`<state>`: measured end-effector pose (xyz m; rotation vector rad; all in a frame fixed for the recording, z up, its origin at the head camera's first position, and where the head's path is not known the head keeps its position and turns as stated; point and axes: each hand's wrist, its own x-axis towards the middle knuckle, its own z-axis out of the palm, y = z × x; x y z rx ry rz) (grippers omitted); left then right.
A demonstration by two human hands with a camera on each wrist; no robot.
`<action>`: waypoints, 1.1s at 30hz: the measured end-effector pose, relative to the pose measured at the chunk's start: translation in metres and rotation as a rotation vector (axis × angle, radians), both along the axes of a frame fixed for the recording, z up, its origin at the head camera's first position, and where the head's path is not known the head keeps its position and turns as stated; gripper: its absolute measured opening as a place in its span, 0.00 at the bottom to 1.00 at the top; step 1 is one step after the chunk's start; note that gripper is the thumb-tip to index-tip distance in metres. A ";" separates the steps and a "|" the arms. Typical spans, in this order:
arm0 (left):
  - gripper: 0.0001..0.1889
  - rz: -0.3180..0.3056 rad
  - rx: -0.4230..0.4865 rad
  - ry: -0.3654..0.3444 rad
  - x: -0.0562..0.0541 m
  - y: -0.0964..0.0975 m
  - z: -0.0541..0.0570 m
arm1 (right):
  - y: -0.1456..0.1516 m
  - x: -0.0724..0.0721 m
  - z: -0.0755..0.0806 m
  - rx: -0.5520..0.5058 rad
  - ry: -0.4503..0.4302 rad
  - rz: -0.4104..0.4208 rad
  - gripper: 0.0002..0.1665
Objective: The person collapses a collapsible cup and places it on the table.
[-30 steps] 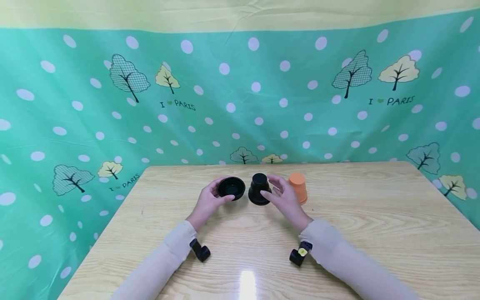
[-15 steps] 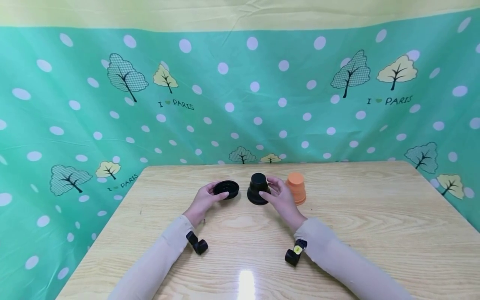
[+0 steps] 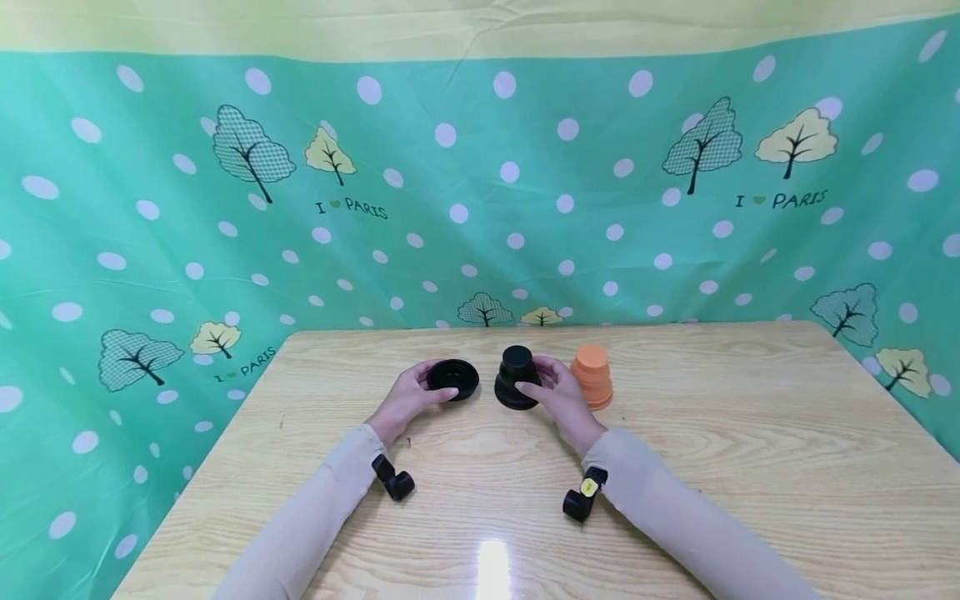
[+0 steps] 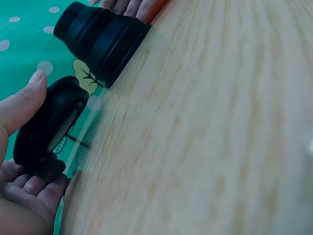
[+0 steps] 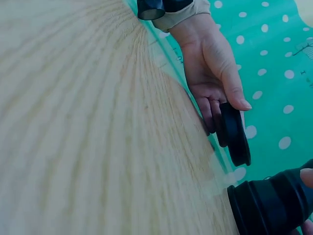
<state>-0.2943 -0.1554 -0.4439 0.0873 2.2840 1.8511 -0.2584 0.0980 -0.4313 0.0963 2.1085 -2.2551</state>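
My left hand holds a shallow round black dish, like a collapsed folding cup, by its edge, thumb on the near side. In the left wrist view this dish is slightly above the table, its paler underside partly showing. To its right, an upside-down black stepped cup stands on the table, wide rim down. My right hand grips that cup from its right side, thumb in front and fingers behind; the right wrist view shows its ribbed wall. A gap separates the two black pieces.
An orange stepped cup stands upside down just right of my right hand, partly hidden by it. The wooden table ends at a green dotted cloth behind. Each wrist carries a small black camera.
My left hand has shifted slightly left with the black dish, which now lies flatter than a second ago. My right wrist has moved a little left; its cup stays put.
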 end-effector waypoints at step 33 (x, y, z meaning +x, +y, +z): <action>0.44 -0.116 -0.182 0.059 0.003 0.007 0.007 | -0.004 -0.003 -0.008 0.133 0.044 -0.007 0.36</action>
